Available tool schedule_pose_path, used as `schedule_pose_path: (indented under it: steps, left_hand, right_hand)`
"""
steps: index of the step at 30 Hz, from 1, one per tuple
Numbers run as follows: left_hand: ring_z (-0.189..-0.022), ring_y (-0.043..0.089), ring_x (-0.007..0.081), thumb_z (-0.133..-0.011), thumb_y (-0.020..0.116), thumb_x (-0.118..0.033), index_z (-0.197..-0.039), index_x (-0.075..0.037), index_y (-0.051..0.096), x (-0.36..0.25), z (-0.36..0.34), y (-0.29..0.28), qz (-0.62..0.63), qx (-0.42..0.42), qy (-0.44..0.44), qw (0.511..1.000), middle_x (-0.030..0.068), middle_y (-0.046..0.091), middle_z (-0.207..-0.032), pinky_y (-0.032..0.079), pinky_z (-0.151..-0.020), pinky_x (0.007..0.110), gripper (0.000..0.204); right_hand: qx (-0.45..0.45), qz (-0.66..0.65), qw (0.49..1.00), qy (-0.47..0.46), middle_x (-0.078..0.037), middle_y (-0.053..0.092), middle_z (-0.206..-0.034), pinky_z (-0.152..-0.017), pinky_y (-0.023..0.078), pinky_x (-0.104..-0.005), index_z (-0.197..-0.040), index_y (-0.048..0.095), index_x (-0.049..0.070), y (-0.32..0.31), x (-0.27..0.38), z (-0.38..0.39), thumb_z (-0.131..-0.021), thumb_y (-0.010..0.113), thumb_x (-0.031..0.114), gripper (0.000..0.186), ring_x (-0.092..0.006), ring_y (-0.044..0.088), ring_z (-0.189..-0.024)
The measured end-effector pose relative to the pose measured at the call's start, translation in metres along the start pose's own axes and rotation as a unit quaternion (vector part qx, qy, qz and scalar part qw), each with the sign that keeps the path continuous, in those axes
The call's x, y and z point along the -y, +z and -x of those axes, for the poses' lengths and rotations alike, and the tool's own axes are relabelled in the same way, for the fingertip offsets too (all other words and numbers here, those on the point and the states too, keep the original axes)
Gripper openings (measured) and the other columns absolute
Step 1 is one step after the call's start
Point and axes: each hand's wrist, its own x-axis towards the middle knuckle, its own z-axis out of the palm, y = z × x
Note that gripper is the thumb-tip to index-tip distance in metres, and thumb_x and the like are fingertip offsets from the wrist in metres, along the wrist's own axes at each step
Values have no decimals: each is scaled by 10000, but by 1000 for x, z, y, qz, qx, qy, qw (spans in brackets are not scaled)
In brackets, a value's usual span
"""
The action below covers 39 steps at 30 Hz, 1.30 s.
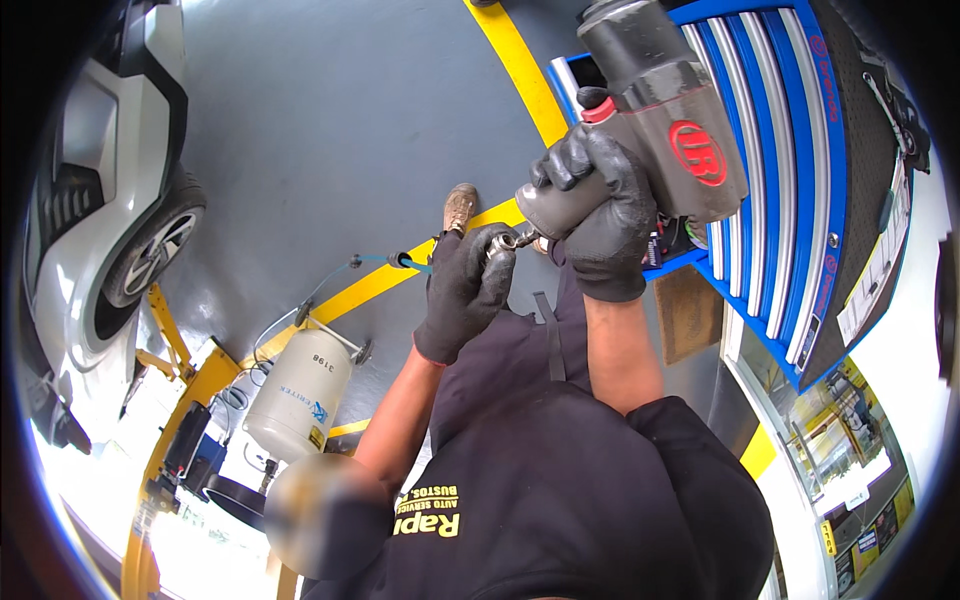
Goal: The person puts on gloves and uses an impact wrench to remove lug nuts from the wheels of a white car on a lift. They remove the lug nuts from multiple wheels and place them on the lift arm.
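Observation:
My right hand, in a black glove, is wrapped round the handle of a large grey and black air impact wrench. The wrench body points up and away, and the handle's end faces left. In my left hand, gloved too, the fingers close on a metal air hose coupler. It meets or nearly meets the small fitting at the handle's end; whether the two are locked together I cannot tell. A thin teal air hose runs left from behind my left hand.
A blue tool cabinet with several drawers stands close on the right. On the left are a silver car and a yellow lift frame. A pale wheeled tank sits lower left. Yellow lines cross the grey floor.

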Motion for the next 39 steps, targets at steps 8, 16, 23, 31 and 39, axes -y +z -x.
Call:
schedule_pose_path:
  steps: [8, 16, 23, 31, 39]
  left_hand:
    - [-763, 594, 287, -922, 607, -69, -1088, -26, 637, -27, 11, -4, 65, -8, -39, 997, 130, 625, -855, 475, -730, 385, 174]
    - [-756, 557, 272, -931, 601, -72, -1067, -12, 639, -47, 23, -8, 57, 32, -14, 998, 126, 637, -874, 483, -726, 377, 153]
    - [-700, 524, 148, -1011, 553, -234, -974, -6, 641, -69, 31, -31, 240, 190, -205, 929, 56, 608, -820, 451, -669, 295, 247]
    - [-930, 611, 175, -1011, 489, -551, -1290, -53, 573, -38, 31, -22, 214, 296, -312, 877, 42, 642, -1075, 512, -790, 353, 577]
    - [-1232, 591, 225, -1070, 465, -265, -1350, 25, 571, 53, -102, 122, 128, 262, -132, 948, 157, 646, -1272, 446, -1075, 364, 417]
  right_hand:
    - [27, -64, 997, -16, 13, 388, -764, -766, 396, -357, -824, 454, 117, 6, 8, 16, -972, 519, 278, 228, -124, 431, -730]
    - [-20, -46, 998, -34, -1, 373, -760, -725, 392, -352, -797, 422, 110, 16, 6, 52, -964, 511, 282, 256, -133, 423, -699]
    - [12, -90, 994, -68, -16, 359, -733, -610, 390, -364, -749, 418, 88, 14, 10, 74, -943, 495, 243, 260, -151, 377, -598]
    - [-53, -212, 974, -62, -7, 531, -744, -629, 464, -294, -1006, 586, 19, -11, -7, 98, -917, 713, 166, 214, -127, 525, -644]
    - [-335, -246, 910, 4, -29, 547, -756, -632, 494, -335, -940, 578, 73, -169, -175, 140, -910, 599, 142, 79, -164, 539, -626]
